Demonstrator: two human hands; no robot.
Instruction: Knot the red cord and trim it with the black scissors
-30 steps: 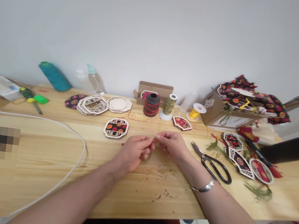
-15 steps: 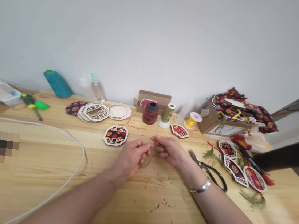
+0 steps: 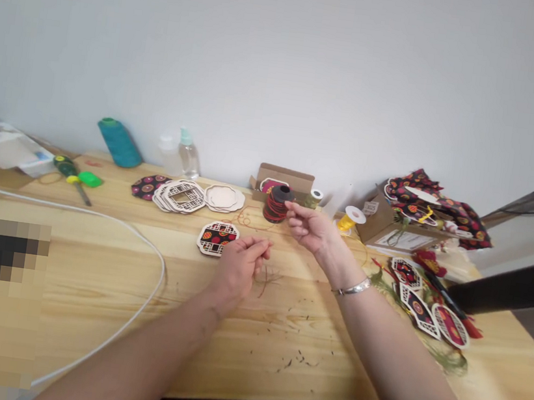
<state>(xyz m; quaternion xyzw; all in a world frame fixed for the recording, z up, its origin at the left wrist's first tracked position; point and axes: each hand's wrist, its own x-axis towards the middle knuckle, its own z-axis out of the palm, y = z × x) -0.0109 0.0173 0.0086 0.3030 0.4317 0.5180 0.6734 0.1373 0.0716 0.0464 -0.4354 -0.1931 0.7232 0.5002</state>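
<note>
My left hand (image 3: 242, 262) is closed in a pinch above the middle of the table, and a thin reddish thread (image 3: 264, 284) hangs below its fingers. My right hand (image 3: 311, 230) is raised higher and further right, fingertips pinched in front of the spool of dark red cord (image 3: 274, 206). Whatever it pinches is too fine to make out. Behind my left hand lies an octagonal wooden-framed ornament (image 3: 215, 238) with flowered fabric, partly covered by the hand. A loose orange thread (image 3: 245, 218) curls on the table beside the spool.
Lattice frames (image 3: 181, 196) are stacked at the back left, near a teal thread cone (image 3: 119, 143) and a screwdriver (image 3: 73, 178). A yellow thread spool (image 3: 350, 219) and a fabric-filled cardboard box (image 3: 391, 226) stand right. Finished ornaments (image 3: 417, 308) lie there; a white cable (image 3: 134, 310) curves at left.
My right hand has moved up and away from my left hand, toward the cord spool. My right arm now hides the scissors. The view has shifted slightly, and more hanging thread shows below my left hand.
</note>
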